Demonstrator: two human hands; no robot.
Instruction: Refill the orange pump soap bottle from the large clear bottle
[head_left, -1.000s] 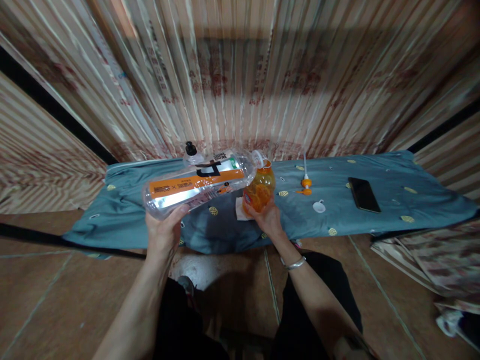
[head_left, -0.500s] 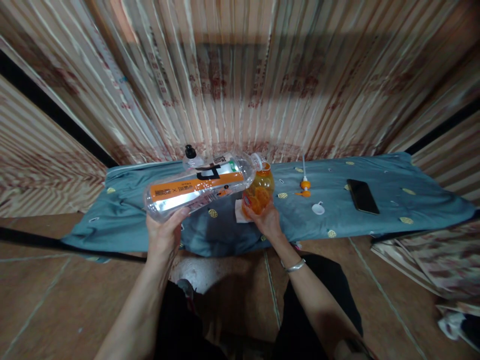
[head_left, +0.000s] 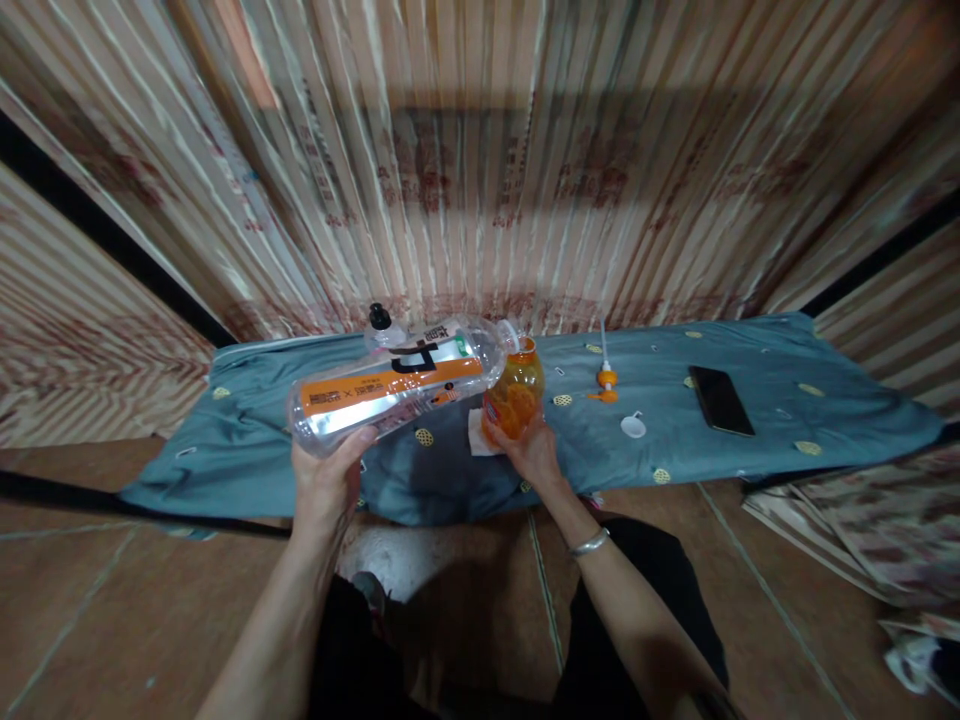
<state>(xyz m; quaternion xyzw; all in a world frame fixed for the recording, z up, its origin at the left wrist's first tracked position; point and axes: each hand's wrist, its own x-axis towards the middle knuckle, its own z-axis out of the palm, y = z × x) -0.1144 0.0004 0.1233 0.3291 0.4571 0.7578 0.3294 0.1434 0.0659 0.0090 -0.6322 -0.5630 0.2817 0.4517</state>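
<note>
My left hand (head_left: pixel 328 480) is wrapped round the lower end of a large clear plastic bottle (head_left: pixel 397 380) with an orange and silver label. It is tilted nearly level, its white neck at the mouth of an orange see-through bottle (head_left: pixel 517 385). Around that orange bottle's lower side my right hand (head_left: pixel 531 450) is closed, holding it up on the cloth side. The inside of the orange bottle looks orange; how much liquid is in it I cannot tell. An orange pump head (head_left: pixel 607 380) with a pale tube lies to the right on the cloth.
A blue-green patterned cloth (head_left: pixel 465 490) covers the narrow surface. On it are a black phone (head_left: pixel 721 400), a white tissue (head_left: pixel 481 436) and a small clear bottle with a black cap (head_left: pixel 380 318). Behind hangs a striped curtain (head_left: pixel 465 200); black poles (head_left: pixel 105 220) stand at the sides.
The whole scene sits slightly lower in view. Both hands keep their hold, and the clear bottle's neck stays at the orange bottle's mouth.
</note>
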